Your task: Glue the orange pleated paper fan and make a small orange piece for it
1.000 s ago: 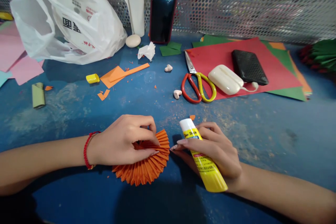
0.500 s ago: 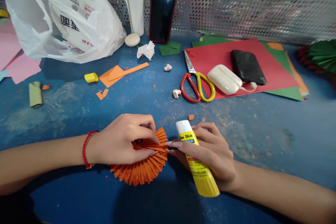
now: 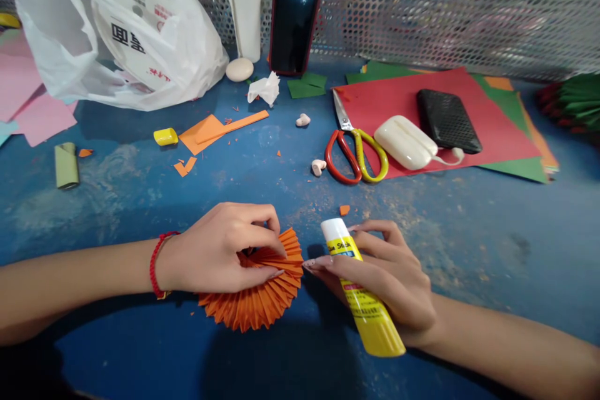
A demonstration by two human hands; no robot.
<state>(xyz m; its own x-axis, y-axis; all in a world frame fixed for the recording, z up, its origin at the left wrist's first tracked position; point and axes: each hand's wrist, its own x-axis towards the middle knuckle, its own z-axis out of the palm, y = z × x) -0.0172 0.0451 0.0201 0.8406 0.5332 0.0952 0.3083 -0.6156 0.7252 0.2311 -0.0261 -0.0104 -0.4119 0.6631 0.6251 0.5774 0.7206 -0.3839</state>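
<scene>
An orange pleated paper fan [image 3: 262,300] lies on the blue table [image 3: 469,244] in front of me. My left hand [image 3: 225,250], with a red bracelet at the wrist, rests on top of it and pinches its pleats near the centre. My right hand [image 3: 384,278] is wrapped round a yellow glue stick [image 3: 363,297] with its white top pointing away from me. That hand's fingertips touch the fan's right edge.
Red-and-yellow scissors [image 3: 354,147], a white case [image 3: 405,142] and a black case [image 3: 447,120] lie on coloured paper sheets [image 3: 510,144] at the right. Orange scraps [image 3: 210,131], a yellow cap [image 3: 165,136] and a white plastic bag [image 3: 122,31] sit at the left. A phone [image 3: 297,9] leans on the perforated wall.
The glue stick in my right hand shifted slightly left toward the fan, then back right. My left hand stayed on the fan.
</scene>
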